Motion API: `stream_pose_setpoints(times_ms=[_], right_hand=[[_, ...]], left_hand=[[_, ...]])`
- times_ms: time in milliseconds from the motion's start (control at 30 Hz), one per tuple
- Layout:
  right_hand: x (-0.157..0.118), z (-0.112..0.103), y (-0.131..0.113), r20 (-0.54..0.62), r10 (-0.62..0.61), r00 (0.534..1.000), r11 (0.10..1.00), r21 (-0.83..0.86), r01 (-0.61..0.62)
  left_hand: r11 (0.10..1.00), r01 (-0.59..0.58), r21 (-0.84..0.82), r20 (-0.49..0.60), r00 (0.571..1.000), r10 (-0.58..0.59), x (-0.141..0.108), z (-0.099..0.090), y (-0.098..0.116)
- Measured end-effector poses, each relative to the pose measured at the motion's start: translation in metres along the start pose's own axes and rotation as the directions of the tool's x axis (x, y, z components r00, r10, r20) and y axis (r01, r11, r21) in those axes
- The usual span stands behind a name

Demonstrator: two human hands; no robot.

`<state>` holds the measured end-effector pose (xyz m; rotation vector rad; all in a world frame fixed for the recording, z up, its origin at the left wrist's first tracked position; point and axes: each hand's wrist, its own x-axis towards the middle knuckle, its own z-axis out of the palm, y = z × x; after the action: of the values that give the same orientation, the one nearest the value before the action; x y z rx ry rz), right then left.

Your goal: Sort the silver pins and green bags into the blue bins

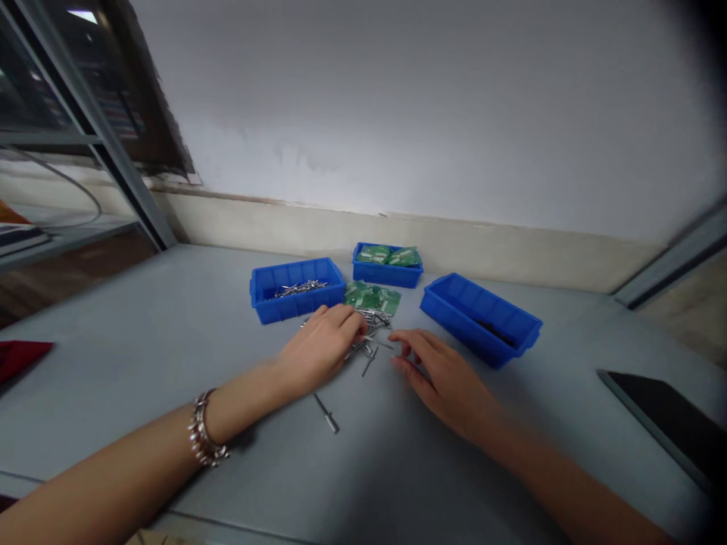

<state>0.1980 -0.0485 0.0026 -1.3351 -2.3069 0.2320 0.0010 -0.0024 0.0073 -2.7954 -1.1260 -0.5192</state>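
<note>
Grey worktop (397, 469): metal pins (375, 319) were part-hidden by the left hand (326, 341), grip unclear; at three o'clock, the right hand (440, 371) was held fingers parted.

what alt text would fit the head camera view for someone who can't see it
A person's left hand is at a pile of thin silver metal pins on a grey tabletop, the right hand beside it, open. Nearby, three rectangular blue plastic bins hold, from left to right, similar pins, green plastic packets and small dark pieces.
</note>
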Motion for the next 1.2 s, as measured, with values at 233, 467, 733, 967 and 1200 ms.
stream_pose_setpoints(times_ms=[233, 467, 733, 967, 1200], right_hand=[[0.0009, -0.0001, 0.0011, 0.02, -0.081, 0.997, 0.997, 0.008, 0.08], [0.0014, 0.0009, 0.0027, -0.024, -0.105, 0.994, 0.993, -0.05, 0.103], [0.0014, -0.0009, 0.0032, -0.059, -0.089, 0.994, 0.995, -0.055, 0.085], [0.002, -0.0008, 0.0014, -0.08, -0.071, 0.994, 0.995, -0.072, 0.065], [0.0012, -0.0014, 0.0024, -0.127, -0.047, 0.991, 0.998, -0.041, 0.042]], left_hand=[[0.992, -0.126, -0.021, 0.003, 0.992, 0.126, -0.0024, 0.0009, 0.0079], [0.992, -0.128, 0.021, -0.065, 0.99, 0.129, -0.0025, -0.0009, 0.0085], [0.993, -0.114, 0.015, -0.092, 0.989, 0.115, -0.0014, -0.0014, 0.0099], [0.992, -0.12, 0.035, -0.113, 0.986, 0.123, -0.0015, -0.0047, 0.0098], [0.993, -0.1, 0.057, -0.151, 0.983, 0.107, -0.0018, -0.0034, 0.0085]])
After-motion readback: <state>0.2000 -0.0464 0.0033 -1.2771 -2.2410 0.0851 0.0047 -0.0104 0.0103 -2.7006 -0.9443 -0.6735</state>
